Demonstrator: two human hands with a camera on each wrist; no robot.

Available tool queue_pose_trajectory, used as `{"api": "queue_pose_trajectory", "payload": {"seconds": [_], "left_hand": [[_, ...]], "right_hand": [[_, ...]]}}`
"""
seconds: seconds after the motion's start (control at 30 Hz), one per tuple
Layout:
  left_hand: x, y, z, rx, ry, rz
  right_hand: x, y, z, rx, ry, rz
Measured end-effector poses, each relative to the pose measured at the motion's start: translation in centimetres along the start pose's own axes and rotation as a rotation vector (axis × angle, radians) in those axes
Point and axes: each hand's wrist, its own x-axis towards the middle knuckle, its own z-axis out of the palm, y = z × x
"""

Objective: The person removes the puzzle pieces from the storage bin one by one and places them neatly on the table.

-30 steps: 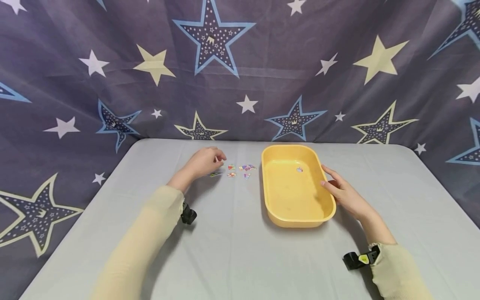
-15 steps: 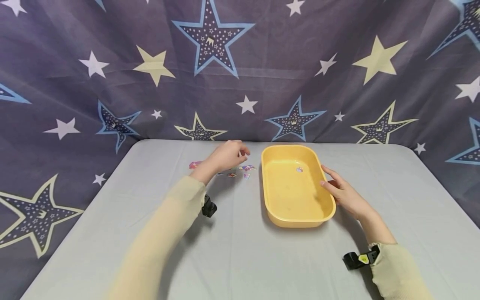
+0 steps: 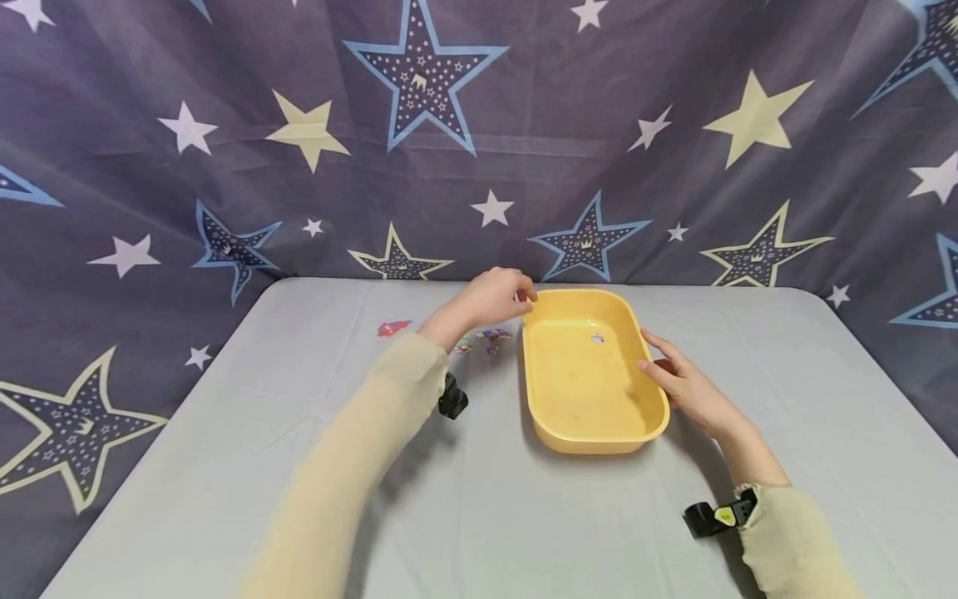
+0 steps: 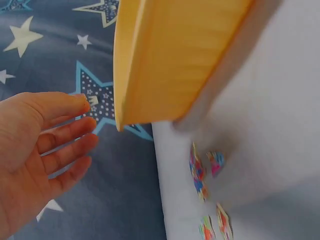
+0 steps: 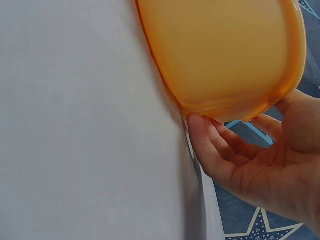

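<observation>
A yellow plastic tray [image 3: 584,374] rests on the table, with one small coloured piece [image 3: 598,339] on its floor. My right hand [image 3: 692,387] grips its right side, thumb over the rim and fingers against the outer wall. At the back left corner of the tray is my left hand [image 3: 500,297], its fingers loosely bent. In the left wrist view that hand [image 4: 47,145] shows nothing between thumb and fingers. Several small, flat, colourful cutouts [image 4: 197,172] lie left of the tray, some hidden by the left forearm in the head view.
A pink-red flat cutout [image 3: 392,329] lies farther left on the grey-white tabletop [image 3: 479,499]. Behind the table hangs a dark curtain [image 3: 449,183] with a star pattern, close to the back edge.
My left hand has moved right, from over the cutouts to the tray's back left corner. This uncovers the pink-red cutout on the left. The right hand and tray have stayed put.
</observation>
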Motion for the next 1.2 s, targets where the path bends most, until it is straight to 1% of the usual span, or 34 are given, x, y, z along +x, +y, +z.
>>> {"api": "queue_pose_trajectory", "payload": {"seconds": [0.17, 0.27, 0.4, 0.5, 0.7, 0.83, 0.93, 1.07, 1.2], "left_hand": [[1.3, 1.3, 0.2, 0.000, -0.039, 0.000], [2.0, 2.1, 0.3, 0.013, -0.054, 0.011], [2.9, 3.3, 0.2, 0.011, -0.051, 0.032], [3.4, 4.1, 0.3, -0.008, -0.048, 0.041], [4.3, 5.4, 1.0, -0.060, -0.050, 0.042], [4.9, 6.1, 1.1, -0.075, -0.030, 0.029], [5.4, 6.6, 1.5, -0.078, -0.017, 0.023], [6.2, 6.8, 2.6, -0.057, -0.031, -0.006], [6.9, 6.9, 3.6, -0.045, -0.035, -0.052]], "right_hand": [[0.0, 0.0, -0.1, 0.002, -0.001, -0.003], [0.1, 0.0, -0.1, 0.001, -0.002, -0.003], [0.2, 0.0, -0.1, -0.003, 0.000, -0.002], [0.2, 0.0, -0.1, -0.002, 0.001, -0.003], [0.2, 0.1, -0.1, -0.004, 0.000, 0.004], [0.2, 0.0, -0.3, -0.012, 0.003, 0.006], [0.1, 0.0, -0.3, -0.017, 0.009, 0.007], [0.1, 0.1, -0.2, -0.020, 0.003, 0.008], [0.1, 0.1, -0.2, -0.013, 0.000, 0.006]]}}
